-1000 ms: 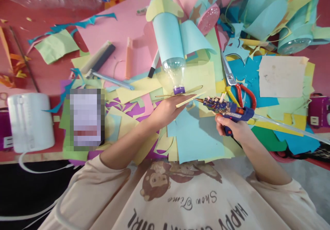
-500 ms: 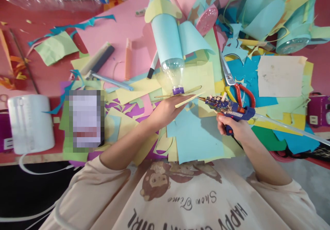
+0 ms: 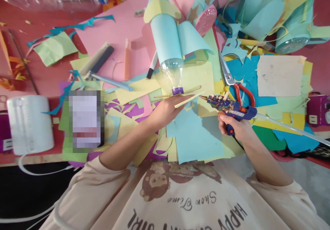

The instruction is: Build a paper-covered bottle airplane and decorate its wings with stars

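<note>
My right hand (image 3: 236,126) is wrapped around the grip of a blue glue gun (image 3: 230,109). Scraps and dried bits cling to the gun's front, and a clear glue stick (image 3: 288,125) runs out of its back. The gun's nozzle points left, at the end of a narrow folded pale-yellow paper piece (image 3: 186,101). My left hand (image 3: 168,109) is closed on that paper; its fingertips are mostly hidden. Just beyond it lies a bottle wrapped in light-blue paper (image 3: 166,39), its purple cap (image 3: 177,91) towards me. A thin yellow paper shape (image 3: 194,89) shows edge-on by the cap.
Red-handled scissors (image 3: 235,82) lie right of the bottle. Light-blue paper sheets (image 3: 197,137) cover the table in front of me. A phone (image 3: 86,120) and a white device with a cable (image 3: 31,125) are at left. More decorated bottles (image 3: 292,39) stand back right.
The glue gun and my right hand have shifted slightly right, drawing the nozzle back a little from the paper. My left hand stays nearly in place.
</note>
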### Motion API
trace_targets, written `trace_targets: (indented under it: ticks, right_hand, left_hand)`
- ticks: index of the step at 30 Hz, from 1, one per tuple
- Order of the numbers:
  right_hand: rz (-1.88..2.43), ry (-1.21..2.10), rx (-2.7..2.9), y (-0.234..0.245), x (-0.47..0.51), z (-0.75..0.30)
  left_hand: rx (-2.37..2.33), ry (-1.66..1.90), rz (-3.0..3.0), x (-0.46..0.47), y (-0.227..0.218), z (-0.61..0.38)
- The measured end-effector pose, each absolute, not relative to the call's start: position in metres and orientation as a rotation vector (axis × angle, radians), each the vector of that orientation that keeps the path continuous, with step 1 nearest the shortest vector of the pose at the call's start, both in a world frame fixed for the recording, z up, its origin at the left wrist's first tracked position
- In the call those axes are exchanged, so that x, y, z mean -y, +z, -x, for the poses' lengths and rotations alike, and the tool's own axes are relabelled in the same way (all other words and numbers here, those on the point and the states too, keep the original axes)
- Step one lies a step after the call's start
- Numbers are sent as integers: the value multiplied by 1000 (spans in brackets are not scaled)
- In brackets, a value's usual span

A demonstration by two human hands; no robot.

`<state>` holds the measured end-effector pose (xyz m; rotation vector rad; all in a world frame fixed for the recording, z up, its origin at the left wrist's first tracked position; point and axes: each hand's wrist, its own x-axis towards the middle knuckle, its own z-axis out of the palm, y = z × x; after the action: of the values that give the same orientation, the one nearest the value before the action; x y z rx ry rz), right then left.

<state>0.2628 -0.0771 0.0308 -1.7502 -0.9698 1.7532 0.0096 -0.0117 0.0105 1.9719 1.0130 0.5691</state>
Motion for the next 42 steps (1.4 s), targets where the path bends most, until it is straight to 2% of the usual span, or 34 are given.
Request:
trace_targets:
  ticks: [6, 42]
  right_hand:
    - [1641, 1793, 953, 34, 75, -265]
    - [1769, 1735, 939, 37, 75, -265]
  left_hand:
    - [-1059, 521, -1953, 12, 11, -10]
    - [-1042, 528, -1978, 12, 10, -9]
